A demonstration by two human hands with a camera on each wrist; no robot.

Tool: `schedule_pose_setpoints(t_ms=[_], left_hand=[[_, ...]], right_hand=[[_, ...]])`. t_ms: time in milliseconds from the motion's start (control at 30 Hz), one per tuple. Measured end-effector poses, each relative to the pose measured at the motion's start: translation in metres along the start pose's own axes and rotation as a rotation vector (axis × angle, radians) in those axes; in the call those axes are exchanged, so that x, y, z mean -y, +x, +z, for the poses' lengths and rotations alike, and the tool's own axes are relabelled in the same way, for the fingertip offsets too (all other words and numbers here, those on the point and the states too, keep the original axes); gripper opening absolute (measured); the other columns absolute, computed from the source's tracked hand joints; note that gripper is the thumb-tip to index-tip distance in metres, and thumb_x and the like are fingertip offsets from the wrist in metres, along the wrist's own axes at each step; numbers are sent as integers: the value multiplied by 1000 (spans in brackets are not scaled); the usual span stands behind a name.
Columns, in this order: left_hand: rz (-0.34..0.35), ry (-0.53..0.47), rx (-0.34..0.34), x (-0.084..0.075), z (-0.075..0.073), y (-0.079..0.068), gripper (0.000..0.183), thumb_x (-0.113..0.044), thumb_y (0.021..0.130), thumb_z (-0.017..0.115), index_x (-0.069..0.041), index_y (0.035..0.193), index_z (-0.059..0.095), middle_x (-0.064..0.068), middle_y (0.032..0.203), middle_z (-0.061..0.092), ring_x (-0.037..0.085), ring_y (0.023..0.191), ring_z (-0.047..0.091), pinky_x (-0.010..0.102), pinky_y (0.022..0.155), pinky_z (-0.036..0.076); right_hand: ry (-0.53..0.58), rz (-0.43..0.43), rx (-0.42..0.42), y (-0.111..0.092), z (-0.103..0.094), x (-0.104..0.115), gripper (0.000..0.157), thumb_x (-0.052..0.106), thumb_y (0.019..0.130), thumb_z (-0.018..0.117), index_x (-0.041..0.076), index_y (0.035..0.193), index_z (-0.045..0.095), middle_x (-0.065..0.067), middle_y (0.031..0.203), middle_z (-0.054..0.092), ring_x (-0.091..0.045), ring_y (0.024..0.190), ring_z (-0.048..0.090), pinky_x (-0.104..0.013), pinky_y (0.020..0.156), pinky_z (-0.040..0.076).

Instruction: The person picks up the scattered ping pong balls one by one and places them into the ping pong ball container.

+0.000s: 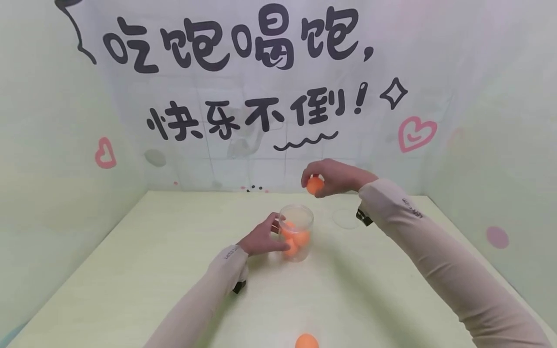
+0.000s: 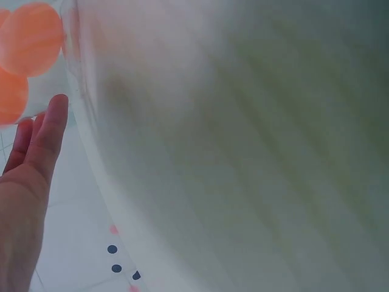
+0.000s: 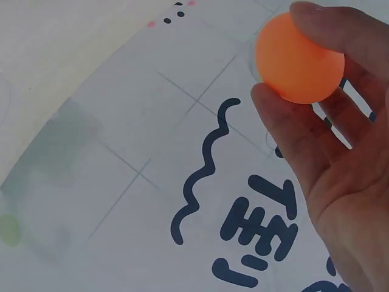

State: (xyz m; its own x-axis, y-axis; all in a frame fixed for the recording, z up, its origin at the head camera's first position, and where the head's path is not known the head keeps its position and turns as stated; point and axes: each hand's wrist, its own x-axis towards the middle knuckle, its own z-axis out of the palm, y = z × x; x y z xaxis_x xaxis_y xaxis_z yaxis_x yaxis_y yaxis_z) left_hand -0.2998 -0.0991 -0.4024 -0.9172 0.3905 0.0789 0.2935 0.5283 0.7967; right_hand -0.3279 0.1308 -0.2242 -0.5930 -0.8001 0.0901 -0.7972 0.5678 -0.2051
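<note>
A clear plastic jar (image 1: 296, 212) stands upright on the table, uncovered, with several orange ping-pong balls (image 1: 301, 238) inside. My left hand (image 1: 261, 237) holds the jar from its left side, thumb across the front and fingers toward the back. In the left wrist view that hand's fingers (image 2: 56, 118) lie along the jar wall below the balls (image 2: 33, 39). Raised behind and to the right of the jar, my right hand (image 1: 335, 176) pinches one orange ping-pong ball (image 1: 315, 185) between thumb and fingers, as the right wrist view shows the same ball (image 3: 299, 59).
A clear round lid (image 1: 345, 219) lies flat on the table to the right of the jar. Another orange ball (image 1: 306, 340) sits at the near edge of the view. Printed white sheeting (image 1: 256, 169) rises behind the table, with side walls left and right.
</note>
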Motion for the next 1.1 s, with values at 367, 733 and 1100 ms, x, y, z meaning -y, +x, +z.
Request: schedule_pose_setpoints(t_ms=[367,733,1100], left_hand=[[-41,16,-13,0,1,-1,69,-27,76,77,-11,130,39,8,118,56,24,112,52,41,91,46],[-34,15,-20,2,1,-1,66,-25,75,77,-12,128,40,8,115,57,23,110,52,41,91,46],[-12,32,-10,4,0,0,67,-27,75,77,-11,129,39,8,116,57,23,109,53,41,91,46]], right_hand=[[-43,-194,-174,15,33,9,27,-3,75,69,12,98,66,-1,103,61,-17,90,58,-33,82,50],[-44,-222,-50,22,59,12,26,0,76,69,12,99,67,2,101,63,-14,88,58,-29,81,50],[-28,-188,43,23,72,14,26,-1,76,69,12,98,71,1,100,66,-15,90,60,-30,85,49]])
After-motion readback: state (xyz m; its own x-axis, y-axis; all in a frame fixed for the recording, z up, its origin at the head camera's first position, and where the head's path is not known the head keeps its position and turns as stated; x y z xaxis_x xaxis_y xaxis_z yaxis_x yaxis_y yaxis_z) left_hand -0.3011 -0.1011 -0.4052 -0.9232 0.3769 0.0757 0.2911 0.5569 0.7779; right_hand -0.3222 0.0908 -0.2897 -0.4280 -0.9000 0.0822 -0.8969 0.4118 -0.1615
